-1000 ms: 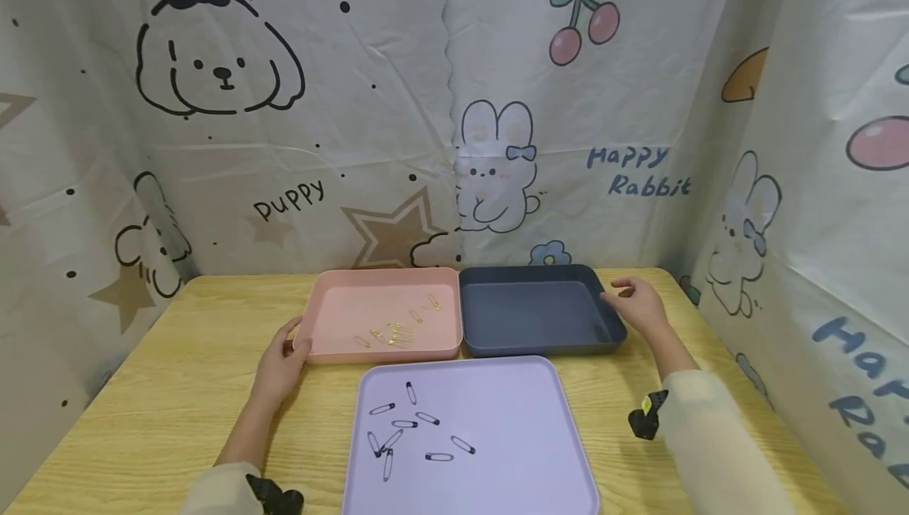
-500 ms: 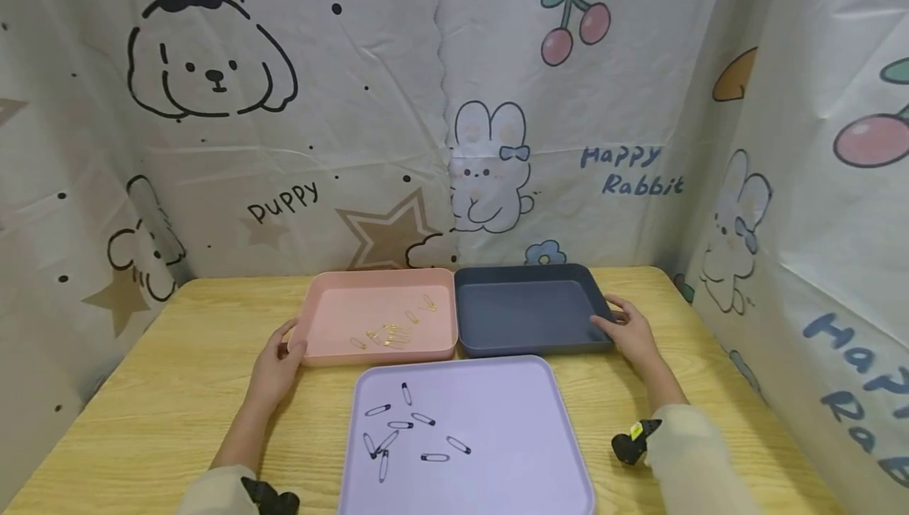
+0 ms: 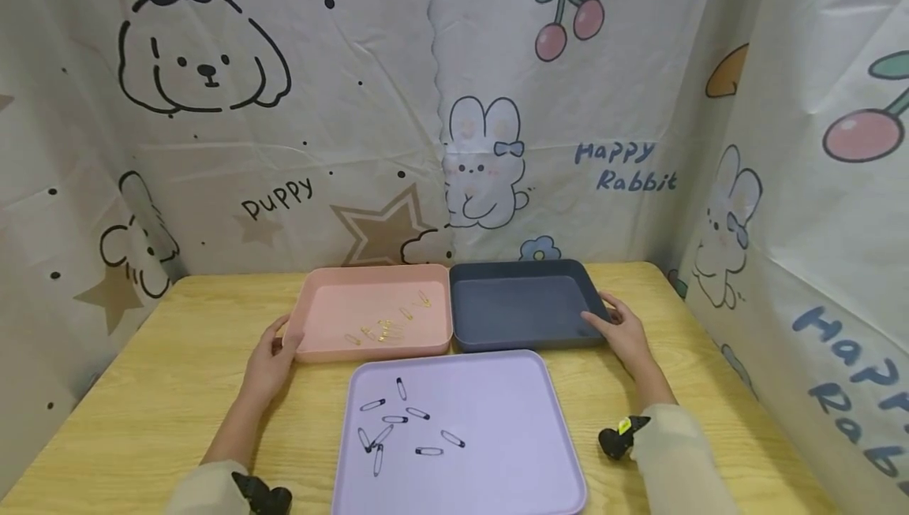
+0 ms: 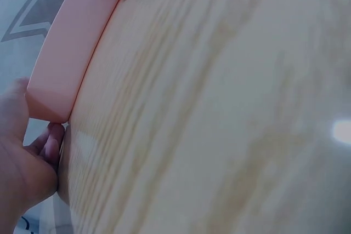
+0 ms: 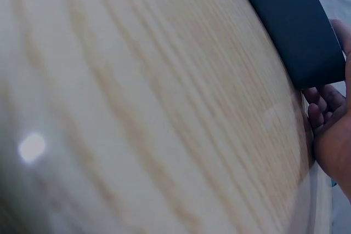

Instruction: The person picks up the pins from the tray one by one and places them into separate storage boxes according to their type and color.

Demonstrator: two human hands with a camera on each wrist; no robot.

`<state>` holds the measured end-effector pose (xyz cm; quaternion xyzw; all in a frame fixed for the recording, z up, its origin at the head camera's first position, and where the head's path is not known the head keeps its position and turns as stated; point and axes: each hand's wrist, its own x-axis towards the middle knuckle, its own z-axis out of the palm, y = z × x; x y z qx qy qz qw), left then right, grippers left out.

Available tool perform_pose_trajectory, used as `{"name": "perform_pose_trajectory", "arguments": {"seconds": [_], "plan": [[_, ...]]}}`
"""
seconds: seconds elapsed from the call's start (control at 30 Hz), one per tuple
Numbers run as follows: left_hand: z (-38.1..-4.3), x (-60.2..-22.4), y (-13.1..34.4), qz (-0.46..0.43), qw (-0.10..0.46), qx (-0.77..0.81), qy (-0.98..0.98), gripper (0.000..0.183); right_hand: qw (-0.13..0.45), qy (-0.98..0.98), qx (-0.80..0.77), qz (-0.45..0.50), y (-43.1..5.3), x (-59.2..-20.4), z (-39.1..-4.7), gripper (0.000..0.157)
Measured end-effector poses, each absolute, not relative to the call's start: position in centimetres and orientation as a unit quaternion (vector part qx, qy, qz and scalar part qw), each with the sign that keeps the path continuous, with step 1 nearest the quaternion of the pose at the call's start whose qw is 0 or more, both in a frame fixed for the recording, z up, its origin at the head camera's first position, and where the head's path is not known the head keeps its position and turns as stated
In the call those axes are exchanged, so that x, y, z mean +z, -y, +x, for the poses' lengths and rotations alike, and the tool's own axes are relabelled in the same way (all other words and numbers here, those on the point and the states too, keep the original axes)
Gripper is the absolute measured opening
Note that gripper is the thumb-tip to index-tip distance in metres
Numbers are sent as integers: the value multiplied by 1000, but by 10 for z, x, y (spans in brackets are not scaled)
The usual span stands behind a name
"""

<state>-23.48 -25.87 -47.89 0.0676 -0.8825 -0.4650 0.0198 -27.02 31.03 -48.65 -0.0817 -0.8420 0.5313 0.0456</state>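
Note:
My left hand [image 3: 267, 365] grips the left side of a shallow pink tray [image 3: 334, 302], thumb over the rim. Its fingers sit low at the corner of the pink wall [image 4: 71, 53] in the left wrist view. Small gold safety pins [image 3: 387, 331] lie inside that tray. Side by side with it stands a dark blue tray [image 3: 521, 306], with nothing inside. My right hand [image 3: 626, 335] holds this one by its right side, thumb across the rim. The right wrist view has curled fingers [image 5: 321, 108] under the corner of the dark wall [image 5: 301, 31].
Nearer to me, a lavender tray [image 3: 511, 436] lies in front of both trays. Several black-tipped safety pins [image 3: 429, 451] are scattered over its left half. All three trays stand on a wooden table [image 3: 163, 389], with a patterned cloth [image 3: 341, 105] hanging behind and at the sides.
My right hand has come in from beyond the dark blue tray's right edge and taken hold of it. The left hand keeps its grip on the pink tray. The head view has shifted slightly.

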Motion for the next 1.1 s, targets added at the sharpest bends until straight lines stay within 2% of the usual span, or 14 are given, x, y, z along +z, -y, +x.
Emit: {"name": "perform_pose_trajectory", "arguments": {"seconds": [0.3, 0.53, 0.77, 0.97, 1.1], "plan": [[-231, -467, 262, 71, 77, -488, 867, 70, 47, 842, 531, -88, -307, -485, -272, 81], [-216, -440, 258, -18, 116, -422, 899, 58, 47, 835, 541, -91, -309, -484, -270, 79], [-204, -421, 238, -109, 84, -334, 932, 43, 39, 830, 549, -89, -310, -483, -269, 80], [-197, -424, 209, -202, 34, -269, 941, 27, 32, 822, 561, -97, -311, -481, -269, 77], [-192, -428, 191, -254, 11, -218, 942, 23, 27, 819, 565, -98, -313, -480, -268, 77]]}}
